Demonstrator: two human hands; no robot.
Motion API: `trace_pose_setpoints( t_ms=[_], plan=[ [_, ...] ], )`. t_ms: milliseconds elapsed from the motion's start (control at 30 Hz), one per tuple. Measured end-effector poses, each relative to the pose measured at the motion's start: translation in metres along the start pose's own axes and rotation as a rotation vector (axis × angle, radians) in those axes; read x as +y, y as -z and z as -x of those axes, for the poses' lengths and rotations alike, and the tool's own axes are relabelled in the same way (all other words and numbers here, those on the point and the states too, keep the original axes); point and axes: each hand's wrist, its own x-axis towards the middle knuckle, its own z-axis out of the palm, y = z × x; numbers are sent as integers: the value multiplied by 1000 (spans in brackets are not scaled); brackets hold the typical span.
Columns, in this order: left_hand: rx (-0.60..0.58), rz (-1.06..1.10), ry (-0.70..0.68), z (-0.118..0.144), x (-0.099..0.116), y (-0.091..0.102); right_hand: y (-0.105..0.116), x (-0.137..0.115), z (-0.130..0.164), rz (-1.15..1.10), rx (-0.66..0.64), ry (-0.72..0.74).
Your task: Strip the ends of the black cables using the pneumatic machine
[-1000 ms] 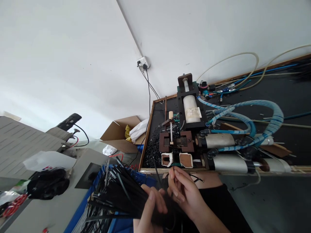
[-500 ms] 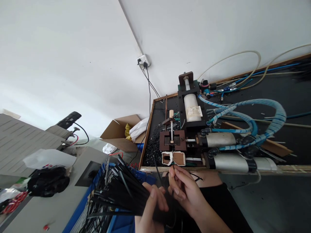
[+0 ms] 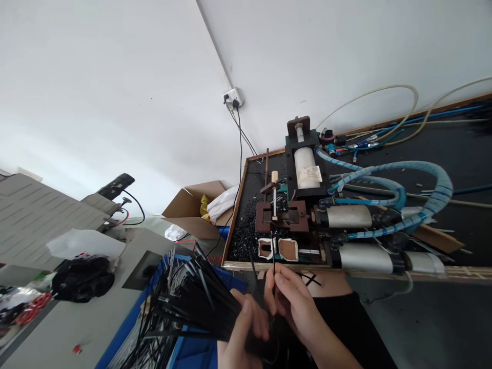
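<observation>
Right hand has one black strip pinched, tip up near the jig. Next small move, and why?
Probably ease the single strip forward into the brown jig. The right hand pinches it upright, its tip just short of the jig's opening, roughly in line with the slot. The left hand has its grip on the bundle of black strips, off to the side.

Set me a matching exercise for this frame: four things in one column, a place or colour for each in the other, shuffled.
Things:
1. wall socket
2. cardboard box
3. spiral-wrapped hoses
4. bundle of black strips

Places or colours:
A. blue
B. fanned out from the left hand
C. on the white wall
D. left of the bench, flaps open

Pairs: 1-C, 2-D, 3-A, 4-B
</observation>
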Motion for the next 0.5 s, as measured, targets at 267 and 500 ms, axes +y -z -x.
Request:
trace_pose_setpoints(
  t_ms=[267, 500],
  plan=[
    [-48, 3, -112, 13, -1, 7, 4, 21, -8, 244, -82, -155],
    [-125, -90, -222, 26, 2, 26, -17, 85, -17, 350, -161, -255]
  ],
)
